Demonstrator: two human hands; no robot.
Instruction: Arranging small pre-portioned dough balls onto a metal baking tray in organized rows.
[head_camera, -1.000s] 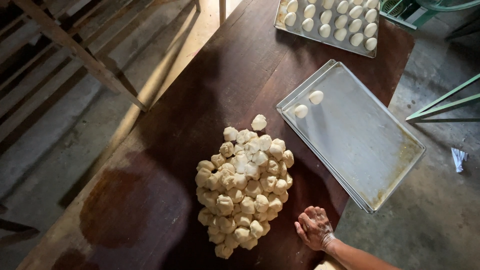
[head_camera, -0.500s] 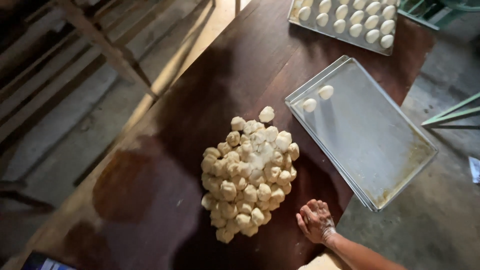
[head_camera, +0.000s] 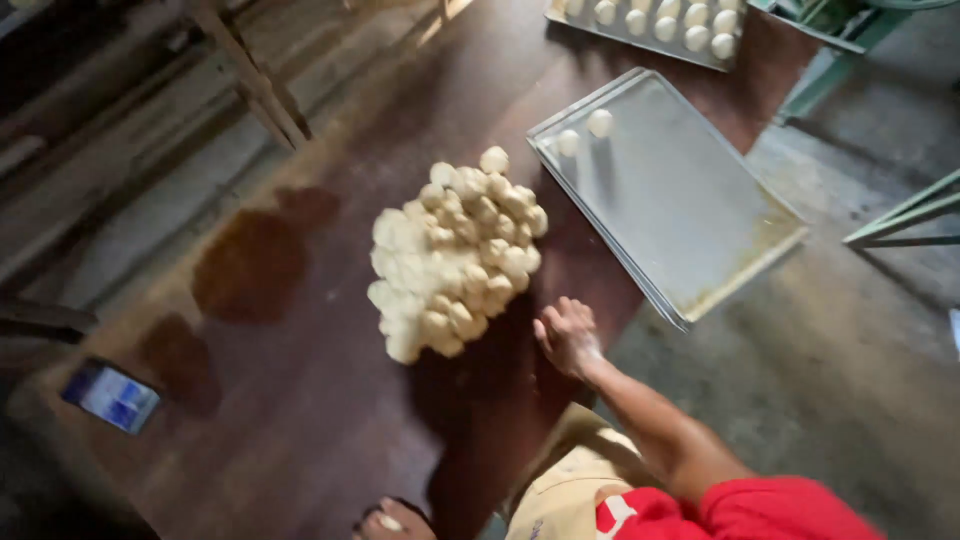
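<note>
hand resting by a heap of dough pieces on a dark counter

the right hand (head_camera: 567, 335) lies flat on the counter (head_camera: 300, 420), fingers spread apart and holding nothing, just beside the dough heap (head_camera: 455, 250). the left hand (head_camera: 392, 520) shows only at the bottom edge; its fingers cannot be made out. a metal tray (head_camera: 690, 215) with two dough balls (head_camera: 585, 132) sits near the heap.

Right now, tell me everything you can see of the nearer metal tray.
The metal tray is a shallow, rectangular, dull grey sheet with a raised rim, lying flat and askew on the dark wooden table, one corner seemingly past the table edge. Two pale dough balls sit near its far corner; the rest is bare, with yellowish smears along one edge.
</note>
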